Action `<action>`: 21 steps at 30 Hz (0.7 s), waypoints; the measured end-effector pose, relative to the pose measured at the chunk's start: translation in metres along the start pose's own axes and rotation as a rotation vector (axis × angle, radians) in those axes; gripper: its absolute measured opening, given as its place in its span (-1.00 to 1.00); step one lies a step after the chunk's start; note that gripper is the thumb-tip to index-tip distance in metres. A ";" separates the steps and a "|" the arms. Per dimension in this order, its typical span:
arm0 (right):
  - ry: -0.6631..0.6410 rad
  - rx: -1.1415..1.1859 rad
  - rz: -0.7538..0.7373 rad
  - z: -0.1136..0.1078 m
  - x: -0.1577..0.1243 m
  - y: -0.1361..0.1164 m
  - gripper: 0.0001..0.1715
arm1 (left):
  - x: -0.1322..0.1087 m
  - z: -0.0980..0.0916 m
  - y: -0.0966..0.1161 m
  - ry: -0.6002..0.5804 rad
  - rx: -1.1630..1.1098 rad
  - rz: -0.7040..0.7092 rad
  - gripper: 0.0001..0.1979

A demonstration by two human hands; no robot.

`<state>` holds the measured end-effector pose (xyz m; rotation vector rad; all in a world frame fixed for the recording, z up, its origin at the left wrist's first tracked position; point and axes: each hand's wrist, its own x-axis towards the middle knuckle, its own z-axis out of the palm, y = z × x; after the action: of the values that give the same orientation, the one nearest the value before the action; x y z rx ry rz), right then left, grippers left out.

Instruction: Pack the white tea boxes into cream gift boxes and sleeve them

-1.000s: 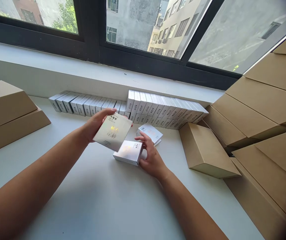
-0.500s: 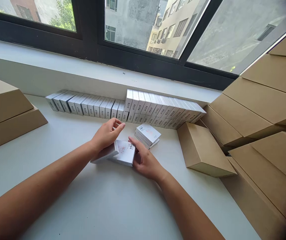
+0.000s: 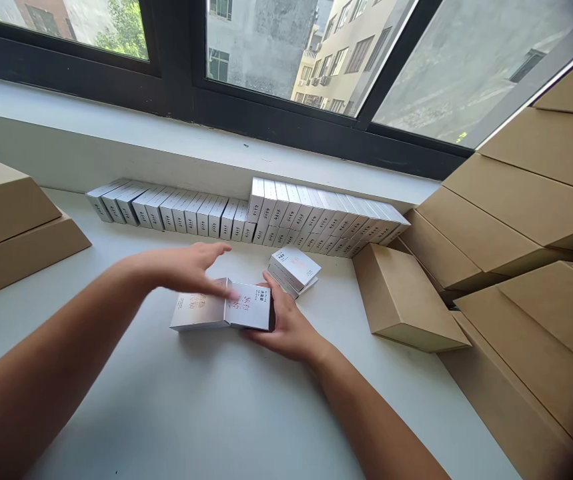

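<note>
a: where is the left hand (image 3: 189, 270)?
b: over the left white box (image 3: 200, 315), palm down. the fingers are stretched and spread wide, with the thumb set apart and pointing across at the next box. they are not wrapped around anything. the thumb is blurred, so i can't tell whether it touches.
a: and the right hand (image 3: 293, 328)?
b: it holds the right white box (image 3: 252, 311) by its right end, one finger along the far side and the thumb by the near side.
a: how do those two boxes lie?
b: side by side on the tabletop (image 3: 191, 407), printed faces up, edges meeting. i can't tell whether one slightly overlaps the other.
a: what is just beyond the right hand?
b: a small pile of white boxes (image 3: 295, 265), unevenly stacked.
a: and against the wall?
b: a long row of white boxes (image 3: 279, 213), standing on edge, one layer at the left and two at the right.
a: the brown ones?
b: two brown boxes (image 3: 9, 213) at far left, one on the other; a single brown box (image 3: 401, 300) to the right, beside a big stack of brown boxes (image 3: 526, 203).
</note>
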<state>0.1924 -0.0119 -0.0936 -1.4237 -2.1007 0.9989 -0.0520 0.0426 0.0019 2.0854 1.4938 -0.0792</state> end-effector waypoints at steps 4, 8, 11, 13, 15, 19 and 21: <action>-0.004 -0.022 -0.017 -0.003 0.000 0.002 0.35 | -0.009 0.002 -0.007 -0.272 0.219 -0.090 0.22; -0.009 -0.036 -0.027 -0.002 0.000 0.005 0.41 | -0.011 0.009 0.003 -0.194 0.267 -0.176 -0.26; -0.055 -0.091 -0.062 -0.002 0.001 0.005 0.44 | -0.015 0.008 0.013 -0.037 0.239 -0.053 -0.45; -0.088 -0.136 -0.140 -0.002 0.001 0.002 0.37 | -0.015 0.011 0.020 -0.039 0.221 0.079 -0.48; -0.077 -0.169 -0.211 -0.004 0.000 -0.003 0.29 | -0.014 0.018 0.026 -0.092 0.213 0.159 -0.44; 0.050 -0.257 -0.218 -0.012 -0.007 -0.009 0.40 | -0.013 0.031 0.034 -0.087 0.218 0.186 -0.37; 0.101 -0.302 -0.240 -0.018 -0.011 -0.009 0.45 | -0.016 0.034 0.037 -0.097 0.255 0.165 -0.36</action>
<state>0.2033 -0.0177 -0.0738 -1.2817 -2.3502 0.5244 -0.0159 0.0048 -0.0054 2.3616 1.3062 -0.3175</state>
